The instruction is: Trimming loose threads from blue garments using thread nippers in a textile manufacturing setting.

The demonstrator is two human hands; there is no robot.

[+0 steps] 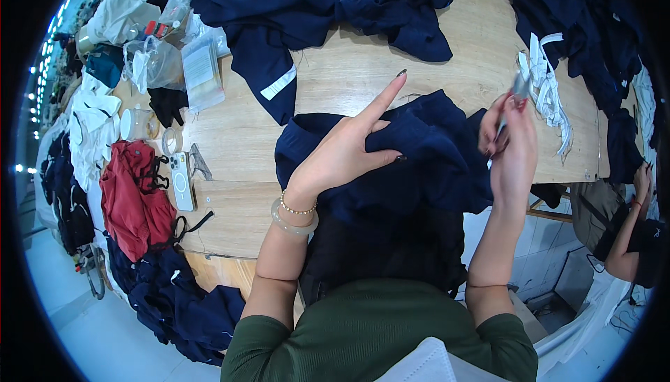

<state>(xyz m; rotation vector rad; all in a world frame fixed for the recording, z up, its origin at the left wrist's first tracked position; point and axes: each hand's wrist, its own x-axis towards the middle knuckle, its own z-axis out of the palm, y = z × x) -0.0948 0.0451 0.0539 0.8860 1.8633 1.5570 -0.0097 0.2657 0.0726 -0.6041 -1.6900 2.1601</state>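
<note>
A navy garment (419, 152) lies bunched at the table's near edge, partly over my lap. My left hand (349, 148) is over its left part, index finger and thumb stretched apart, with nothing visible between them. The other fingers are partly hidden. At the garment's right side, my right hand (513, 127) is raised with its fingers closed round small metal thread snips (520, 87). The blades point away from me and are smeared by motion. Just beyond that hand lies a bundle of white fabric strips (546, 92).
More navy garments (279, 5) cover the far side of the wooden table (241, 207). At left lie a phone (182, 181), red cloth (136, 200), a tape roll (170, 141) and plastic bags (155, 61). Another person's arm (628, 221) shows at far right.
</note>
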